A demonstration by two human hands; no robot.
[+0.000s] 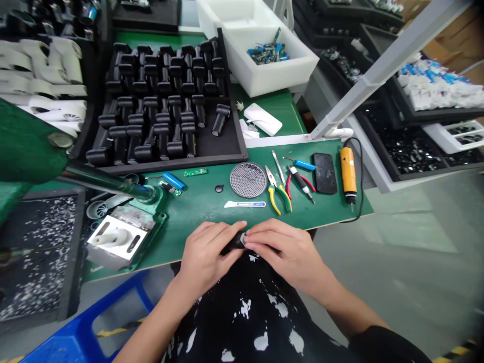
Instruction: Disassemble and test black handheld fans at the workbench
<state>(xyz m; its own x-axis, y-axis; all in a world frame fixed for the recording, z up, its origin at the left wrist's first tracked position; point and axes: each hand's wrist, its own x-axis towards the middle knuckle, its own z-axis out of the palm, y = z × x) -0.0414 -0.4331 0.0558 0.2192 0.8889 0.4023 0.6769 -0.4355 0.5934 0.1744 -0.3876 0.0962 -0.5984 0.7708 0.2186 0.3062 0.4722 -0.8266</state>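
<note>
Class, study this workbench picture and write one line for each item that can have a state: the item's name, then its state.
Left hand: closed around the black cylindrical part
Right hand: holding the other end of the black cylindrical part
Pliers: lying on the green mat, yellow-green handles apart
Yellow electric screwdriver: lying on the green mat, cord attached
Black tray: filled with rows of black parts
White plastic bin: holding blue-and-green components

A black cylindrical part [234, 242], tilted, mostly hidden from view

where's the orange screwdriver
In the head view, the orange screwdriver lies at the right end of the green mat, just right of the black slab.
</note>
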